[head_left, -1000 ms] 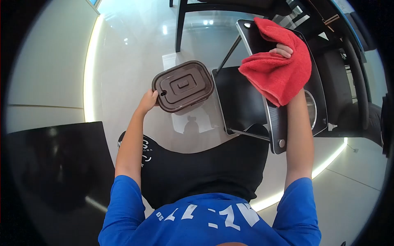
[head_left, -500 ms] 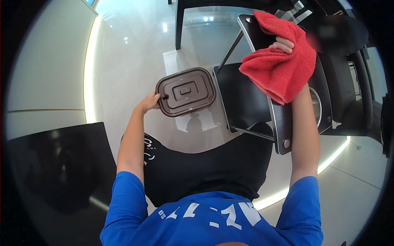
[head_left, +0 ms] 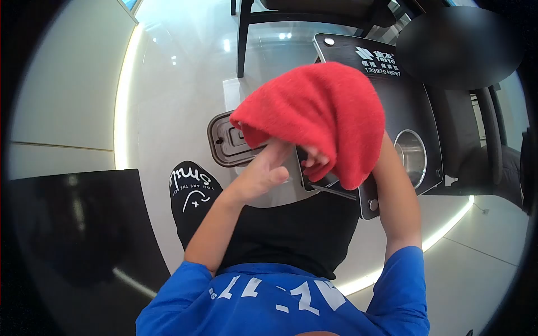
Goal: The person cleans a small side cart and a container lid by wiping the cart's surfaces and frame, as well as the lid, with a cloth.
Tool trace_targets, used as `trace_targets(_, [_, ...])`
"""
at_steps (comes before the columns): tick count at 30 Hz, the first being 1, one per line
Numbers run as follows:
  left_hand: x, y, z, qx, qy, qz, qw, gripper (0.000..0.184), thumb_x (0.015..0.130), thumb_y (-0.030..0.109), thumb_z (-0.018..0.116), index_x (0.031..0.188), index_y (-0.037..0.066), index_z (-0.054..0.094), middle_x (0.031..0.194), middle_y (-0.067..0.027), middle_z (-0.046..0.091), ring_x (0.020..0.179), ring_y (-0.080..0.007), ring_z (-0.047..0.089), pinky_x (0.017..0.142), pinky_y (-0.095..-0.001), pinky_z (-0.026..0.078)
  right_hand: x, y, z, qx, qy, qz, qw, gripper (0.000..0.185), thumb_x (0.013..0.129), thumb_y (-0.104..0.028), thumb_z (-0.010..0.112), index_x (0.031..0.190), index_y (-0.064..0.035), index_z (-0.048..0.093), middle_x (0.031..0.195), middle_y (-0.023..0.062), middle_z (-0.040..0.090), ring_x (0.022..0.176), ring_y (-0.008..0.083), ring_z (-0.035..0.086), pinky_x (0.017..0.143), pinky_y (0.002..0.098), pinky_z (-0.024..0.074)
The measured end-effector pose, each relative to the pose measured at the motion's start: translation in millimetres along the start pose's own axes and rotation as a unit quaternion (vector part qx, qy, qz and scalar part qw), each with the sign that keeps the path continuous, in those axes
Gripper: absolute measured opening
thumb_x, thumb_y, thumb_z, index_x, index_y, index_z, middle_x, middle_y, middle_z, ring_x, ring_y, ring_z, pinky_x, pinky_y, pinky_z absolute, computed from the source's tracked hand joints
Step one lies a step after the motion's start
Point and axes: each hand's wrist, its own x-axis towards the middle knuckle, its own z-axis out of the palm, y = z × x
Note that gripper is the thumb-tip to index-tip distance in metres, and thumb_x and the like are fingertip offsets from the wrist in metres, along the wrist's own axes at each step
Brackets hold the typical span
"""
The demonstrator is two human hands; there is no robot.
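A red towel (head_left: 330, 112) is draped over my right hand (head_left: 315, 158), whose curled fingertips show beneath its lower edge and grip it from inside. My left hand (head_left: 266, 171) reaches up to the towel's near left edge, fingers stretched out and thumb apart; its fingertips are partly hidden under the cloth. Behind the towel, a rectangular container with a brown lid (head_left: 227, 147) sits on the floor, its right part covered from view. My left hand no longer touches that container.
To the right stands a small black side table (head_left: 386, 106) with printed lettering and a round metal cup holder (head_left: 412, 157). A dark chair (head_left: 314, 15) is at the top. A glossy black panel (head_left: 84, 235) lies at lower left. A dark blurred round shape (head_left: 459, 47) fills the upper right.
My left hand has let go of the container and moved right to the towel. My right hand has brought the towel down and left, away from above the side table.
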Motion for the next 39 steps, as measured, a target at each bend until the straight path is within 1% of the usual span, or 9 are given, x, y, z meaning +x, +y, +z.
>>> trace_targets(3, [6, -8, 29, -0.170, 0.221, 0.023, 0.960, 0.063, 0.089, 0.039, 0.061, 0.134, 0.003, 0.037, 0.133, -0.0104, 0.046, 0.127, -0.0224, 0.041, 0.104, -0.0388, 0.036, 1, 2, 3, -0.063, 0.040, 0.040, 0.996, 0.033, 0.096, -0.026, 0.042, 0.111, 0.0026, 0.051, 0.092, 0.0118, 0.060, 0.087, 0.0219, 0.062, 0.082, 0.0354, 0.0511])
trace_targets(9, [27, 17, 14, -0.141, 0.348, 0.024, 0.927, 0.037, 0.095, 0.018, 0.053, 0.126, 0.000, 0.046, 0.124, -0.0131, 0.055, 0.115, -0.0234, 0.054, 0.099, -0.0393, 0.043, 6, 2, 8, -0.161, 0.133, 0.108, 0.972, 0.041, 0.097, -0.030, 0.042, 0.120, 0.0025, 0.049, 0.105, 0.0163, 0.060, 0.097, 0.0253, 0.062, 0.086, 0.0358, 0.0508])
trace_targets(14, [17, 44, -22, -0.081, 0.345, 0.050, 0.934, 0.043, 0.101, 0.029, 0.033, 0.129, -0.002, 0.043, 0.132, -0.0148, 0.050, 0.123, -0.0254, 0.049, 0.105, -0.0412, 0.038, 20, -4, 27, -0.078, 0.149, 0.145, 0.975, 0.048, 0.098, -0.029, 0.043, 0.137, -0.0011, 0.039, 0.125, 0.0154, 0.055, 0.110, 0.0231, 0.057, 0.092, 0.0365, 0.0478])
trace_targets(23, [-20, 95, -71, 0.022, 0.475, 0.132, 0.870, 0.059, 0.097, 0.047, 0.037, 0.139, 0.005, 0.033, 0.142, -0.0139, 0.038, 0.131, -0.0297, 0.037, 0.109, -0.0461, 0.031, 44, -8, -16, -0.015, -0.008, -0.067, 0.998, 0.061, 0.096, -0.051, 0.032, 0.130, -0.0023, 0.046, 0.123, 0.0204, 0.056, 0.116, 0.0242, 0.055, 0.101, 0.0342, 0.0390])
trace_targets(31, [-83, 90, -109, -0.099, 0.416, 0.186, 0.885, 0.058, 0.092, 0.047, 0.044, 0.133, 0.006, 0.040, 0.135, -0.0139, 0.045, 0.124, -0.0301, 0.044, 0.106, -0.0448, 0.036, 42, -10, -13, -0.042, -0.035, -0.041, 0.998, 0.062, 0.095, -0.053, 0.033, 0.129, -0.0036, 0.047, 0.114, 0.0184, 0.062, 0.109, 0.0245, 0.059, 0.095, 0.0321, 0.0443])
trace_targets(33, [-90, 83, -109, 0.008, 0.505, 0.196, 0.841, 0.054, 0.094, 0.044, 0.042, 0.133, 0.006, 0.041, 0.134, -0.0132, 0.046, 0.124, -0.0298, 0.044, 0.105, -0.0452, 0.037, 41, -10, -12, -0.046, -0.028, -0.035, 0.998, 0.065, 0.096, -0.053, 0.029, 0.133, -0.0013, 0.044, 0.113, 0.0182, 0.062, 0.108, 0.0256, 0.060, 0.095, 0.0344, 0.0462])
trace_targets(35, [-98, 75, -115, 0.015, 0.497, 0.204, 0.843, 0.049, 0.096, 0.038, 0.041, 0.130, 0.003, 0.043, 0.127, -0.0143, 0.052, 0.117, -0.0281, 0.051, 0.096, -0.0423, 0.045, 41, -10, -12, -0.045, -0.032, -0.028, 0.998, 0.064, 0.095, -0.054, 0.031, 0.131, -0.0025, 0.046, 0.113, 0.0176, 0.062, 0.108, 0.0246, 0.060, 0.093, 0.0326, 0.0461])
trace_targets(37, [-104, 70, -119, 0.334, 0.495, 0.092, 0.797, 0.044, 0.097, 0.033, 0.038, 0.125, 0.001, 0.049, 0.113, -0.0099, 0.058, 0.102, -0.0232, 0.057, 0.089, -0.0356, 0.047, 42, -10, -11, -0.043, -0.036, -0.021, 0.998, 0.063, 0.095, -0.055, 0.033, 0.129, -0.0037, 0.047, 0.114, 0.0170, 0.062, 0.108, 0.0236, 0.060, 0.091, 0.0309, 0.0459])
trace_targets(39, [-122, 68, -126, 0.330, 0.454, 0.073, 0.824, 0.034, 0.096, 0.024, 0.041, 0.114, -0.001, 0.056, 0.102, -0.0060, 0.060, 0.091, -0.0174, 0.059, 0.079, -0.0288, 0.049, 43, -10, -12, -0.051, -0.038, -0.015, 0.998, 0.064, 0.094, -0.055, 0.033, 0.130, -0.0035, 0.047, 0.113, 0.0166, 0.063, 0.108, 0.0229, 0.060, 0.091, 0.0306, 0.0462])
